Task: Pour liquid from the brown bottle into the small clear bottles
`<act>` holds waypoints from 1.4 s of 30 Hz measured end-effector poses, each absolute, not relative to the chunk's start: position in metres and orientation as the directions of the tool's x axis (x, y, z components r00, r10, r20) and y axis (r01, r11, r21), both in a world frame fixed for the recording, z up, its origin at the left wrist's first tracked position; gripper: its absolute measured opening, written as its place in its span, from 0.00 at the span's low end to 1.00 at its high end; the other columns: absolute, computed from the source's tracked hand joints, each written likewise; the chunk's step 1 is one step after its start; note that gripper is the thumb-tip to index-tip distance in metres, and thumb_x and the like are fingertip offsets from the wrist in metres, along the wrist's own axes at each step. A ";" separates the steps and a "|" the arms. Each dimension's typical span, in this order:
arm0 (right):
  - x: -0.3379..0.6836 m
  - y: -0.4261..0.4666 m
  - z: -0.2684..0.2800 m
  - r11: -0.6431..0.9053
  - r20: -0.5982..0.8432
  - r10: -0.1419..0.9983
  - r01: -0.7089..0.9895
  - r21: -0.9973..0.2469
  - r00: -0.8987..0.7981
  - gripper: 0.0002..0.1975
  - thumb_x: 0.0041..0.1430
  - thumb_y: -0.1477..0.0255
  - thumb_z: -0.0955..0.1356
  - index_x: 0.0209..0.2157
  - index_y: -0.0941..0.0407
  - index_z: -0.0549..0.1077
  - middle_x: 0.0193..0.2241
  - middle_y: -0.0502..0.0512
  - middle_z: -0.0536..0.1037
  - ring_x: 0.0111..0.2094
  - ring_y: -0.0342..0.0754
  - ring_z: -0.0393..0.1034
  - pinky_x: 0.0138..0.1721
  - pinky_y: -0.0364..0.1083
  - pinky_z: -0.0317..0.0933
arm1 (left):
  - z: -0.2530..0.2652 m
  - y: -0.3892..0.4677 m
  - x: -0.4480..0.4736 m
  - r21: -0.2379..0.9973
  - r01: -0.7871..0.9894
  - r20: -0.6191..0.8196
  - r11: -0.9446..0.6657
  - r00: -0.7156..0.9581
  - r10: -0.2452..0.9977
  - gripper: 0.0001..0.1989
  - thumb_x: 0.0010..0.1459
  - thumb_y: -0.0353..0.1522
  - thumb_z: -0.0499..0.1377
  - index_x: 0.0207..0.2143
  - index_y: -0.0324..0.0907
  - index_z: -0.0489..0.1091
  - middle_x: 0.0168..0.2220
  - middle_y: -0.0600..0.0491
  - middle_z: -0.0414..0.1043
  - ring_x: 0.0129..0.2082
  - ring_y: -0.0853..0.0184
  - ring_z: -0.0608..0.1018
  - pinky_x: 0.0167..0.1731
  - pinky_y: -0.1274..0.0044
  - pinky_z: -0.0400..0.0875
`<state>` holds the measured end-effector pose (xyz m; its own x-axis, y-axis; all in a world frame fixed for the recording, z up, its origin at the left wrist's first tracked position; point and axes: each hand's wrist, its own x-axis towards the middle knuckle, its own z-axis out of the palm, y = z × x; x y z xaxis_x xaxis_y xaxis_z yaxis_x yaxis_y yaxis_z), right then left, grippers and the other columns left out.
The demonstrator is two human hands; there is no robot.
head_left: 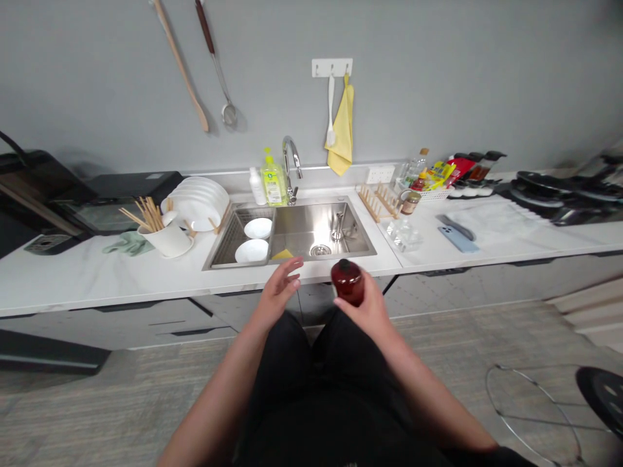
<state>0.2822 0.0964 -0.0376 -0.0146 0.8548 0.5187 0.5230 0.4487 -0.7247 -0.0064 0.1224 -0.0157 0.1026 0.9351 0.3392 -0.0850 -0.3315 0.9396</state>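
Observation:
My right hand (366, 303) is wrapped round a dark red-brown bottle (347, 283) with a black top, held in front of the counter's edge, a little below the sink (318, 228). The side of the bottle toward my palm is hidden. To its left, my left hand (281, 285) is raised with its fingers apart and slightly curled, holding nothing. It is near the sink's front edge, where a yellow sponge or cloth (282, 254) lies inside. Two white bowls (252, 251) sit in the rack on the sink's left side.
Left of the sink stand white plates (199, 198) and a white holder of chopsticks (168, 239). Behind it are a green soap bottle (274, 181) and the faucet (291, 165). On the right are a wooden rack (378, 202), a jar (409, 202), clear glassware (405, 235) and a phone (458, 239).

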 end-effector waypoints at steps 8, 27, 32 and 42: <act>0.457 0.173 -0.062 0.188 0.523 0.704 0.584 -0.790 0.481 0.49 0.48 0.47 0.83 0.65 0.56 0.73 0.58 0.68 0.79 0.54 0.65 0.79 0.58 0.64 0.77 | -0.064 0.202 -0.112 0.778 0.596 0.345 -0.196 -0.146 0.927 0.26 0.69 0.53 0.61 0.53 0.41 0.80 0.56 0.41 0.84 0.57 0.49 0.84 0.59 0.58 0.80; 0.573 0.262 -0.092 -0.081 0.352 0.618 0.503 -0.861 0.703 0.53 0.37 0.53 0.82 0.64 0.57 0.68 0.62 0.73 0.78 0.59 0.67 0.77 0.62 0.65 0.72 | -0.099 0.241 -0.119 0.389 0.913 0.481 -0.123 -0.088 0.872 0.23 0.73 0.44 0.55 0.59 0.38 0.75 0.58 0.34 0.79 0.65 0.41 0.76 0.71 0.54 0.65; 0.503 0.221 -0.092 -0.026 0.651 0.420 0.725 -0.688 0.632 0.22 0.62 0.58 0.70 0.53 0.55 0.75 0.47 0.63 0.81 0.47 0.61 0.78 0.54 0.61 0.73 | -0.104 0.244 -0.116 0.337 0.935 0.520 -0.112 -0.086 0.850 0.24 0.74 0.43 0.54 0.59 0.37 0.76 0.57 0.33 0.78 0.65 0.40 0.75 0.71 0.52 0.64; 0.321 0.277 -0.077 0.354 0.321 0.935 0.454 -0.818 -0.151 0.16 0.62 0.56 0.73 0.41 0.53 0.82 0.23 0.46 0.72 0.26 0.48 0.66 0.34 0.47 0.60 | -0.109 0.245 -0.118 0.303 0.945 0.583 -0.126 -0.079 0.809 0.23 0.75 0.43 0.54 0.57 0.36 0.78 0.54 0.32 0.80 0.62 0.40 0.76 0.68 0.52 0.67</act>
